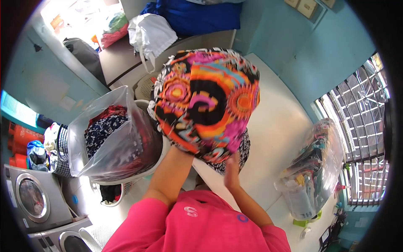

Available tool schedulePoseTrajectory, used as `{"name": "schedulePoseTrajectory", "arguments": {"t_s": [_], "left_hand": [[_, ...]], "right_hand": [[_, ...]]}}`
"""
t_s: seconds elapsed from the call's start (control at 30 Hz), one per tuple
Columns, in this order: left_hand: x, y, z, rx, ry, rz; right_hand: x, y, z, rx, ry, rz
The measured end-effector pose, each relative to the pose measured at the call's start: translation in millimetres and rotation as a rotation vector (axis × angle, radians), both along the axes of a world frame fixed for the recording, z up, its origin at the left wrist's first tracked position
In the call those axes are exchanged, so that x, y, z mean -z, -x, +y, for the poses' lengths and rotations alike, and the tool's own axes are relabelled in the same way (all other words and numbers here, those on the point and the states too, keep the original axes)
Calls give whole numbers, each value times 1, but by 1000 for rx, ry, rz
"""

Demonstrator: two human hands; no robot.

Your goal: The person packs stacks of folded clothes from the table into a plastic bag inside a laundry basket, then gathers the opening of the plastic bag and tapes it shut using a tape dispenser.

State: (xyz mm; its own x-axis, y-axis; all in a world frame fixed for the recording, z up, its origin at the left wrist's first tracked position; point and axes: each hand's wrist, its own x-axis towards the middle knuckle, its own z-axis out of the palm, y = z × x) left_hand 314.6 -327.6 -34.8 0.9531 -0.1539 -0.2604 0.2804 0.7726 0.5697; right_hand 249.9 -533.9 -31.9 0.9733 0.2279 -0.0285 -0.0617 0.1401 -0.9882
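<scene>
A folded garment with a bold orange, pink, black and blue print is raised in front of me, smeared a little by motion. My left forearm reaches up to its lower edge, and the garment hides the fingers of my left hand. Against the lower right side of the cloth, my right hand is seen edge-on, fingers stretched upward and blurred. Behind the garment, a black-and-white patterned cloth shows at the white table.
On my left a clear plastic bag of clothes sits in a basket. A wrapped clothes bundle lies at the table's right, by a grilled window. Front-loading washers stand lower left. A white bag rests at the back.
</scene>
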Motion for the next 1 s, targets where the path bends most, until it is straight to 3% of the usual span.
{"name": "schedulePoseTrajectory", "arguments": {"t_s": [0.07, 0.17, 0.2, 0.27, 0.33, 0.4, 0.6, 0.67, 0.73, 0.87, 0.93, 1.0], "left_hand": [[-11, -12, -4, -54, -9, -25], [-42, -50, 21, -147, -24, -75], [-49, -51, 31, -184, -28, -92], [-76, -80, 52, -265, -35, -117], [-66, -38, 63, -361, -43, -141], [-74, -51, 76, -452, -41, -145], [-66, 26, 111, -682, -57, -196], [-77, 43, 140, -740, -67, -218], [-86, 70, 177, -793, -74, -237], [-82, 160, 220, -873, -81, -263], [-76, 213, 237, -904, -77, -269], [-69, 268, 257, -939, -68, -278]], "right_hand": [[-6, 12, 40, -421, -258, -26], [-64, 12, 91, -588, -400, -44], [-91, 7, 101, -615, -405, -56], [-136, 1, 124, -428, -497, 156], [-150, -18, 134, -542, -692, 70], [-183, -24, 151, -500, -812, 237], [-246, -39, 200, -673, -898, 304], [-254, -43, 221, -839, -813, 469], [-234, -55, 255, -1052, -920, 618], [-221, -35, 309, -1052, -736, 695], [-202, -35, 325, -1328, -838, 680], [-183, -22, 326, -1084, -624, 663]]}}
